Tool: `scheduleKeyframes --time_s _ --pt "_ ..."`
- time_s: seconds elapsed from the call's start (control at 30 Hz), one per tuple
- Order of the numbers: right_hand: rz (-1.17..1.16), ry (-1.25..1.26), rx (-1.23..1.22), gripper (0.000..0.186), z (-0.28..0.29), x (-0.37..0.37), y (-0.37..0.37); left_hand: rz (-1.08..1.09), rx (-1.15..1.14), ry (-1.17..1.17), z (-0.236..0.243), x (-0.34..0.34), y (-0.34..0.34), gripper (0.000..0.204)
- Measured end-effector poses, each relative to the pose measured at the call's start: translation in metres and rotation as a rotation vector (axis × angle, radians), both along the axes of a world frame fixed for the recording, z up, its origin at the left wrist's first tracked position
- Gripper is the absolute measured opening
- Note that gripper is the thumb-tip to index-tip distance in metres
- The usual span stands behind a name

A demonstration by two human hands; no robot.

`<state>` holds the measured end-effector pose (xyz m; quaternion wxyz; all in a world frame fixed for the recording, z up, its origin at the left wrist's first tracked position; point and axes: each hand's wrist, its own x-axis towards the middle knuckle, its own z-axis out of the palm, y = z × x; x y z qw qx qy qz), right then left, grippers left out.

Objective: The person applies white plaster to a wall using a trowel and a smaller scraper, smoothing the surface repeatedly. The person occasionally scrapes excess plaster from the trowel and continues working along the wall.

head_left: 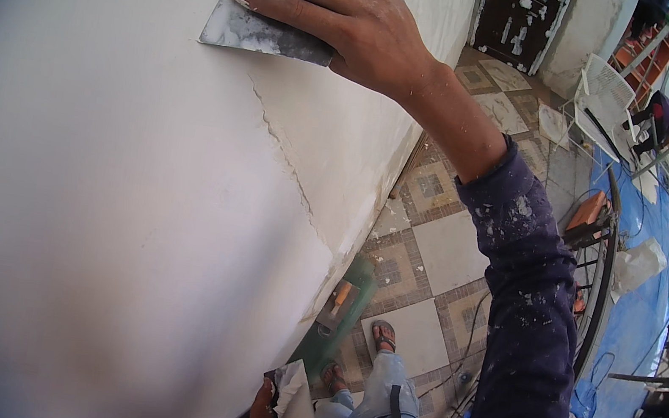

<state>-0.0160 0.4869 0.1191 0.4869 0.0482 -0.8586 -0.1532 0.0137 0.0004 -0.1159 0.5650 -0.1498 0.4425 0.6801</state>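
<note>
My right hand (352,19) reaches up to the wall (116,178) with its fingers laid over a wide flat putty blade (244,32). The blade is grey metal smeared with white and rests against the wall. Below it, a rough crack-like edge (283,150) runs down the wall between a whiter coat and a duller strip. Low in the view, my left hand (264,417) is closed round a flat plate (300,405) with white putty on it. The plate partly hides that hand's fingers.
Patterned tiles (452,251) cover the floor by the wall. A trowel with an orange handle (342,294) lies near a green object (348,322) beside my feet. To the right are a railing (603,272), a white chair (611,98), a blue sheet (630,327) and another person (663,118).
</note>
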Motion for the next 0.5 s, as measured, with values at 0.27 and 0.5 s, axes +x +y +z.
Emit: scheduleKeyframes --time_s 0.27,0.5 --pt "0.004 0.218 -0.676 0.069 -0.214 -0.001 -0.083 0.051 -0.032 0.116 -0.012 0.003 -0.018 0.054" --pt "-0.136 -0.034 -0.449 0.054 -0.119 0.039 -0.050 0.035 0.042 0.107 -0.012 0.007 -0.016 0.054"
